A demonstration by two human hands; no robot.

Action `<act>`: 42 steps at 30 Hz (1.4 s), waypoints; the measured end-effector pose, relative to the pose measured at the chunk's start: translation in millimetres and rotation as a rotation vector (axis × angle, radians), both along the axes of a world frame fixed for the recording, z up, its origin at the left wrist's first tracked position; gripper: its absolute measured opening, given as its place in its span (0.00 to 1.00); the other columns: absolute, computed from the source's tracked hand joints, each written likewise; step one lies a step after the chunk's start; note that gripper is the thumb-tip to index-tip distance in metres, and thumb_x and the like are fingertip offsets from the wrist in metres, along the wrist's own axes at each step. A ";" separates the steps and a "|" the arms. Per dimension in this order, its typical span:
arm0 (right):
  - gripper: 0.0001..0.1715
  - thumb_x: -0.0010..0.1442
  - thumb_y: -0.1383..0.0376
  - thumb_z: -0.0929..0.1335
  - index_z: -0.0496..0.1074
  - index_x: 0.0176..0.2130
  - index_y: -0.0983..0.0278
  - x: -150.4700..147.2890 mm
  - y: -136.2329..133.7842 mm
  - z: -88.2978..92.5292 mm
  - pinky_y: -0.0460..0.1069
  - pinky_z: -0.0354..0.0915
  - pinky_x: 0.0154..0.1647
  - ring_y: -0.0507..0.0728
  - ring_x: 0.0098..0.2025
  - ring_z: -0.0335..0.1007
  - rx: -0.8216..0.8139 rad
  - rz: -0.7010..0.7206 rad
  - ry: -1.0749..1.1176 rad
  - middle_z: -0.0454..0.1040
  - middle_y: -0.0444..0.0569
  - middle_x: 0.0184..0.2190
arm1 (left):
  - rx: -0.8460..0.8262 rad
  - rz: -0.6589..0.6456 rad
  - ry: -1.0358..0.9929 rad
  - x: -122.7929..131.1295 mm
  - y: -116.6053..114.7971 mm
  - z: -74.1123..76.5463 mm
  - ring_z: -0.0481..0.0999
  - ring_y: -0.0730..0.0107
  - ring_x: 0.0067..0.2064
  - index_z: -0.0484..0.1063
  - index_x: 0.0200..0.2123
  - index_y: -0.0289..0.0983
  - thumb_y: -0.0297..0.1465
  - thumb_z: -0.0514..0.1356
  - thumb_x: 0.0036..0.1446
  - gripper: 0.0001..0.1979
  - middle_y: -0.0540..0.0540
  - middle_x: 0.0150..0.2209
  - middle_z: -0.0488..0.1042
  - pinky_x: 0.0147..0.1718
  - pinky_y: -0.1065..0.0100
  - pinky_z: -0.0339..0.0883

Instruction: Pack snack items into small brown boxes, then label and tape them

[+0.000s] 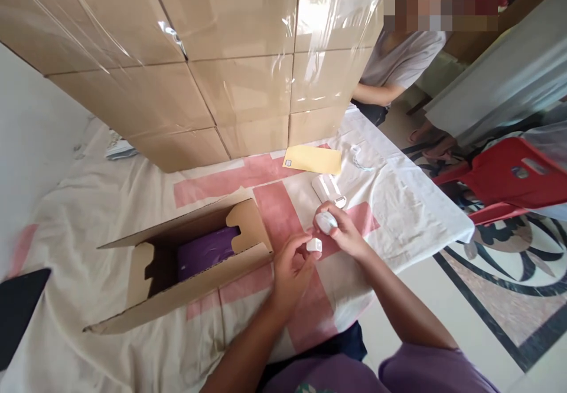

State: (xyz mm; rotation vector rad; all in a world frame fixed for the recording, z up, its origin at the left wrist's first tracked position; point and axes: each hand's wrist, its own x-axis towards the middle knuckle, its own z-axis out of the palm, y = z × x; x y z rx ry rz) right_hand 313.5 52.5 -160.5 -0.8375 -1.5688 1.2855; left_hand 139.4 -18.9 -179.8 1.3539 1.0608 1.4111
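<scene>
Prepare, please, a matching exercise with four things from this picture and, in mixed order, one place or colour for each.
Things:
1. small white block
2. rounded white item
3. purple item
4. chair

Places or colours:
A. in the right hand
B. red
C. inside the open carton
D. in the left hand

Pairs: 1-D; 2-A; 3-C; 4-B

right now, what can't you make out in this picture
All in the head view:
- Whatever lies under the purple item: hidden by that item and the cardboard box.
- Full shape of the rounded white item: partly covered by the right hand.
- Small mark on the yellow sheet: too small to read.
- Rest of the dark object: cut off by the left edge.
</scene>
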 end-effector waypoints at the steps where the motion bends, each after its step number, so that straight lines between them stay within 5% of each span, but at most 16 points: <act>1: 0.35 0.62 0.32 0.66 0.66 0.44 0.60 -4.8 -3.7 -4.8 0.51 0.64 0.34 0.55 0.30 0.66 0.004 0.005 0.005 0.70 0.45 0.31 | -0.010 0.018 -0.005 2.4 -2.7 -1.1 0.81 0.64 0.48 0.78 0.51 0.42 0.34 0.65 0.65 0.12 0.44 0.49 0.82 0.45 0.66 0.75; 7: 0.25 0.69 0.43 0.66 0.69 0.50 0.60 -11.0 -10.7 -11.8 0.50 0.63 0.37 0.56 0.36 0.65 0.049 0.036 -0.005 0.69 0.48 0.38 | -0.033 0.140 0.003 13.1 -7.2 -5.4 0.79 0.65 0.48 0.78 0.51 0.42 0.32 0.65 0.66 0.10 0.44 0.47 0.80 0.46 0.66 0.73; 12: 0.27 0.66 0.49 0.72 0.66 0.57 0.58 -13.4 -17.5 -17.7 0.47 0.62 0.31 0.53 0.31 0.64 0.019 0.127 0.113 0.70 0.44 0.36 | 0.041 0.217 0.057 12.0 -0.7 -1.5 0.75 0.72 0.39 0.77 0.47 0.42 0.29 0.67 0.63 0.10 0.48 0.42 0.75 0.36 0.72 0.69; 17: 0.26 0.69 0.47 0.69 0.68 0.58 0.58 -11.2 -17.2 -19.7 0.49 0.66 0.37 0.55 0.37 0.69 0.042 0.137 0.125 0.72 0.47 0.40 | 0.106 0.257 0.140 9.9 0.9 -1.2 0.70 0.76 0.33 0.79 0.47 0.43 0.27 0.69 0.61 0.12 0.51 0.37 0.73 0.33 0.72 0.66; 23: 0.19 0.73 0.52 0.67 0.70 0.58 0.58 -8.6 -16.8 -17.8 0.49 0.66 0.40 0.55 0.39 0.70 -0.012 0.166 0.109 0.73 0.47 0.41 | -0.026 0.241 0.026 10.1 -0.1 -6.6 0.67 0.76 0.31 0.74 0.43 0.42 0.31 0.73 0.57 0.13 0.55 0.31 0.68 0.32 0.71 0.65; 29: 0.20 0.72 0.52 0.67 0.70 0.58 0.59 -8.1 -16.9 -16.8 0.50 0.67 0.41 0.55 0.40 0.70 -0.028 0.184 0.107 0.74 0.48 0.42 | 0.081 0.238 0.019 9.8 5.2 -6.2 0.67 0.76 0.30 0.74 0.38 0.40 0.31 0.74 0.55 0.13 0.54 0.32 0.70 0.31 0.71 0.62; 34: 0.21 0.71 0.50 0.67 0.72 0.55 0.60 -7.7 -17.1 -13.4 0.52 0.68 0.45 0.58 0.44 0.72 -0.151 0.202 0.122 0.75 0.50 0.44 | -0.018 0.235 0.049 13.0 10.3 -3.7 0.68 0.71 0.37 0.71 0.40 0.41 0.38 0.77 0.51 0.20 0.52 0.37 0.68 0.37 0.69 0.64; 37: 0.25 0.68 0.48 0.70 0.67 0.57 0.59 -9.7 -17.2 -14.9 0.49 0.65 0.36 0.56 0.36 0.71 -0.295 0.280 0.251 0.75 0.47 0.39 | -0.007 0.166 0.095 8.2 14.5 0.2 0.72 0.65 0.42 0.75 0.48 0.43 0.46 0.76 0.50 0.26 0.47 0.44 0.70 0.41 0.65 0.68; 42: 0.33 0.63 0.47 0.73 0.61 0.58 0.59 -10.9 -15.4 -15.7 0.45 0.56 0.28 0.51 0.27 0.63 -0.399 0.385 0.353 0.71 0.41 0.31 | 0.184 -0.083 0.155 -8.1 21.4 6.8 0.75 0.58 0.50 0.79 0.52 0.44 0.49 0.66 0.62 0.21 0.42 0.47 0.79 0.50 0.57 0.72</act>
